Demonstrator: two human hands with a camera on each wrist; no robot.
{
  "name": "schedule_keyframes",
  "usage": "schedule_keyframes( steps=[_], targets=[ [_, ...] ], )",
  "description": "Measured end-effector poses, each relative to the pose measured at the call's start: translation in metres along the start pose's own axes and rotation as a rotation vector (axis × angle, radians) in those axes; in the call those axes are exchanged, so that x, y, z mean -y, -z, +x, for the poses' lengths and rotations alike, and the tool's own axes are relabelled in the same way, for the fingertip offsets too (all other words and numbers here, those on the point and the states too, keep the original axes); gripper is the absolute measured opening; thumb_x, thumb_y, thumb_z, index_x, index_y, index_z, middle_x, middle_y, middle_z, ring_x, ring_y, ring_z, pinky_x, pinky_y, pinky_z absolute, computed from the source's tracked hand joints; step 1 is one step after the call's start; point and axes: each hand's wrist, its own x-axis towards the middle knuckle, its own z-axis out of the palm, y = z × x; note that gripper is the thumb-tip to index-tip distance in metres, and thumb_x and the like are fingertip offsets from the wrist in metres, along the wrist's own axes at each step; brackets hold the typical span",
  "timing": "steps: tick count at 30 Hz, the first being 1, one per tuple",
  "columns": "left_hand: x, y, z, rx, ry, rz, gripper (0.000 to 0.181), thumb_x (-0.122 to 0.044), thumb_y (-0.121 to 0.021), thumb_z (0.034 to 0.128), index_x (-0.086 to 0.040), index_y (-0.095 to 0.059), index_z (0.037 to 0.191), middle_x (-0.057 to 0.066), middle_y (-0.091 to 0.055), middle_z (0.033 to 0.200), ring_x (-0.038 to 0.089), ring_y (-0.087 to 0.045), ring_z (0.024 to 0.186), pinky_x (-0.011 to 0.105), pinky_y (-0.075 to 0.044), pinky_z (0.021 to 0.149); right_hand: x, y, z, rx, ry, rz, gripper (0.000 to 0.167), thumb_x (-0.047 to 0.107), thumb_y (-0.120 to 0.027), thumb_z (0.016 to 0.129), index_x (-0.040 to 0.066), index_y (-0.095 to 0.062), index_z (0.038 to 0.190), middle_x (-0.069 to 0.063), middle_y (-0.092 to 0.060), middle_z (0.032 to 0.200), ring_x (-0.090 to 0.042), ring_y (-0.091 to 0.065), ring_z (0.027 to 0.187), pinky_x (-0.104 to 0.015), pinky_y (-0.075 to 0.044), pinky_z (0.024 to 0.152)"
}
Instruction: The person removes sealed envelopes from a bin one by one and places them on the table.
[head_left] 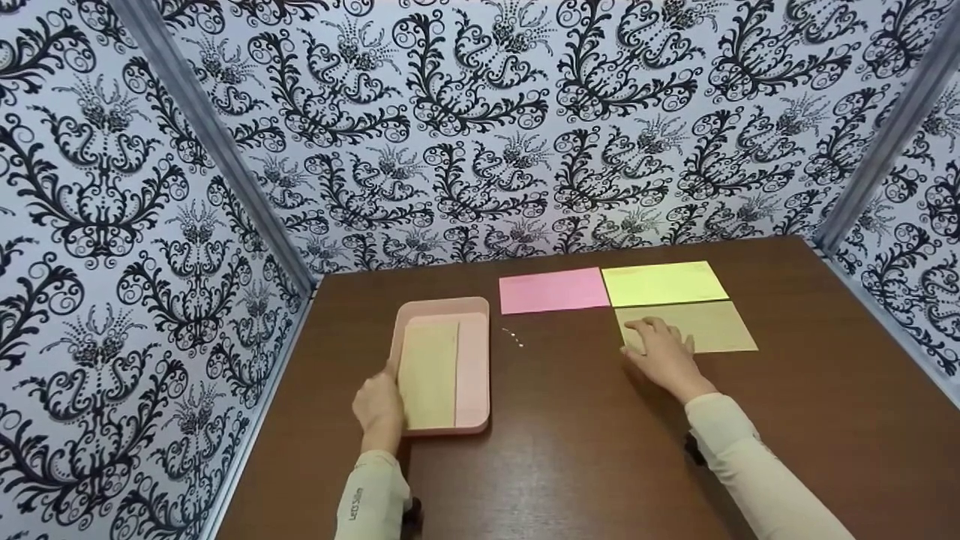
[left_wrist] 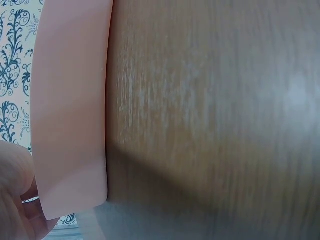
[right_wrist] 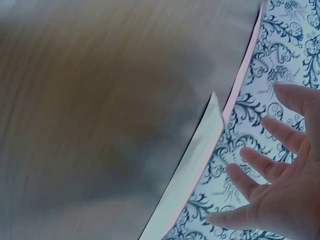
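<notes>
At the left, my left hand (head_left: 379, 402) grips the near left rim of a pink tray (head_left: 473, 375). In the left wrist view the fingers (left_wrist: 37, 220) curl round the end of the tray's wall (left_wrist: 70, 110). A tan paper sheet (head_left: 429, 375) lies inside the tray. My right hand (head_left: 664, 356) is spread over the left part of another tan sheet (head_left: 720, 328) on the table. The right wrist view shows these fingers (right_wrist: 245, 182) apart from each other with nothing held; whether any fingertip touches the sheet I cannot tell.
A pink sheet (head_left: 553, 291) and a yellow sheet (head_left: 664, 283) lie side by side near the back of the brown table (head_left: 555, 442). Small white marks (head_left: 514, 338) show right of the tray. Patterned walls (head_left: 465, 112) stand behind and beside the table.
</notes>
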Motion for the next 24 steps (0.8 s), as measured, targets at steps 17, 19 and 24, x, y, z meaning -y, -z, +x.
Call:
schedule_keyframes(
  steps=[17,19,24],
  targets=[
    [-0.001,-0.002,0.002,0.031,-0.003,0.009,0.024,0.001,-0.057,0.0918,-0.005,-0.075,0.106,0.024,-0.075,0.089,0.041,-0.072,0.078,0.052,-0.055,0.061,0.058,-0.016,0.006,-0.026,0.13,0.054,0.052,0.031,-0.064,0.096,0.008,-0.052,0.141,-0.025,-0.049,0.144,-0.048,-0.045,0.132,-0.066,-0.028,0.11],
    [-0.001,-0.002,0.002,0.04,0.0,0.01,0.023,0.002,-0.057,0.0912,-0.005,-0.075,0.105,0.023,-0.075,0.089,0.041,-0.072,0.078,0.052,-0.055,0.061,0.064,-0.019,0.007,-0.031,0.145,0.056,0.051,0.03,-0.065,0.096,0.007,-0.053,0.14,-0.025,-0.05,0.143,-0.046,-0.047,0.131,-0.064,-0.031,0.11],
    [0.0,-0.001,0.002,0.058,0.004,0.012,0.026,0.003,-0.055,0.0909,-0.006,-0.074,0.106,0.024,-0.075,0.09,0.041,-0.072,0.079,0.052,-0.055,0.061,0.082,-0.028,0.009,-0.039,0.197,0.061,0.05,0.029,-0.066,0.095,0.006,-0.055,0.138,-0.023,-0.054,0.14,-0.043,-0.05,0.13,-0.061,-0.033,0.111]
  ],
)
